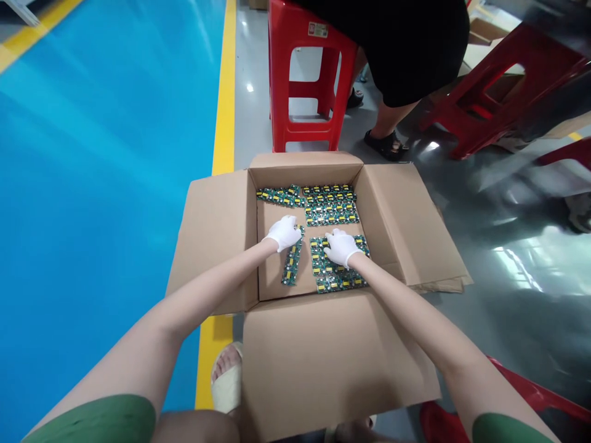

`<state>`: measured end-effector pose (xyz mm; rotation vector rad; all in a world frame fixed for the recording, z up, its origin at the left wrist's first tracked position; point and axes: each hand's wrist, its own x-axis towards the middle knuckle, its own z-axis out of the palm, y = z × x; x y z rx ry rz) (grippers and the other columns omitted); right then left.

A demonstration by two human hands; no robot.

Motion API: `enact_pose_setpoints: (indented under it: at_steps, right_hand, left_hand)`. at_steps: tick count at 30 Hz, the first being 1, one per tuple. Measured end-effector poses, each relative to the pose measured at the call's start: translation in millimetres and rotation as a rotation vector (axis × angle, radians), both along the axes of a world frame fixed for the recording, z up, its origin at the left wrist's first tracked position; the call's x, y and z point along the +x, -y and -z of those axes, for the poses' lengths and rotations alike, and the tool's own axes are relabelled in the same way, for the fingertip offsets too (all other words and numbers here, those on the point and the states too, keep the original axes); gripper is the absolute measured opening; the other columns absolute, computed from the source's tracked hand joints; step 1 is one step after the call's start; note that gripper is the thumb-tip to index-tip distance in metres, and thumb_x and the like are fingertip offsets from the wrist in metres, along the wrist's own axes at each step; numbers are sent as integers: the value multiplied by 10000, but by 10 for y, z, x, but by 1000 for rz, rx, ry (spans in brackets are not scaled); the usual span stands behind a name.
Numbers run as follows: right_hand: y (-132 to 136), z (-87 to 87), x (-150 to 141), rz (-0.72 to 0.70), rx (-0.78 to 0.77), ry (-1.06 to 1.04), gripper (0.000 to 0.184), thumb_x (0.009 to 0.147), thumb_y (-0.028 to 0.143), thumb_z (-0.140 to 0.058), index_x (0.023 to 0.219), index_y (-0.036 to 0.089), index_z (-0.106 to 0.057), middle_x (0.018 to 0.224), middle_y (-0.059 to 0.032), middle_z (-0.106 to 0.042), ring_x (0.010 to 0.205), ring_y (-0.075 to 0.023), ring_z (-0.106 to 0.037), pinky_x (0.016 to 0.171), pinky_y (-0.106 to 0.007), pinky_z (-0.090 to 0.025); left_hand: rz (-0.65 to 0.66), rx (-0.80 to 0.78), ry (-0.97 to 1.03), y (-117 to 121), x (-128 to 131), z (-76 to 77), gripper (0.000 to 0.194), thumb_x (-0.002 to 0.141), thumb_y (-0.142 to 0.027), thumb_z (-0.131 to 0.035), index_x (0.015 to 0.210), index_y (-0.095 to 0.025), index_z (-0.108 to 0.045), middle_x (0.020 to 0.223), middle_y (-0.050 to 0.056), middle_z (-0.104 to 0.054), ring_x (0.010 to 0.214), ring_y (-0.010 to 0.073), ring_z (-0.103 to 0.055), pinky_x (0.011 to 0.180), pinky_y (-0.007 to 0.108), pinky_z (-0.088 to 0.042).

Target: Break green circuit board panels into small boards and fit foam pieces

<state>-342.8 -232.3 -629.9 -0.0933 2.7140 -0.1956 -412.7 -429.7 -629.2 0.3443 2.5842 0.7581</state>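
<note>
An open cardboard box (281,292) holds green circuit boards with yellow parts. My left hand (284,234), in a white glove, has its fingers closed on the upper end of a narrow strip of circuit boards (292,264). This strip lies slanted on the box's left side. My right hand (340,248), also gloved, rests over a block of circuit boards (337,282) at the near right. Its thumb and fingers are apart and touch the boards; the fingertips are partly hidden. Behind it sits another block of boards (331,212). Loose strips (279,197) overlap in the far left corner.
Flaps fold outward, including the near flap (332,363) and the right flap (415,215). A red stool (302,132) stands just beyond the box, with a seated person in black there. More red stools (503,92) are at right. A yellow line (224,123) borders blue floor.
</note>
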Motion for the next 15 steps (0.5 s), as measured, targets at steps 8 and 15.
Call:
enact_pose_setpoints:
  at_steps: [8, 15]
  right_hand:
    - [-86, -167, -169, -66, 8, 16, 258, 777, 201, -592, 1033, 179, -615, 1077, -126, -665, 961, -287, -644, 809, -362, -485]
    - [54, -591, -87, 96, -289, -237, 371, 882, 216, -498, 1253, 216, -496, 1070, -61, -691, 976, -198, -645, 871, -308, -473]
  left_hand:
    - [21, -65, 6, 136, 302, -103, 277, 811, -253, -499, 1012, -150, -660, 1039, 139, -704, 997, 277, -648, 853, 330, -483]
    - [111, 33, 1, 36, 595, -355, 637, 811, -488, -597, 1334, -142, -485, 1236, 134, -639, 1099, 274, -619, 913, 314, -468]
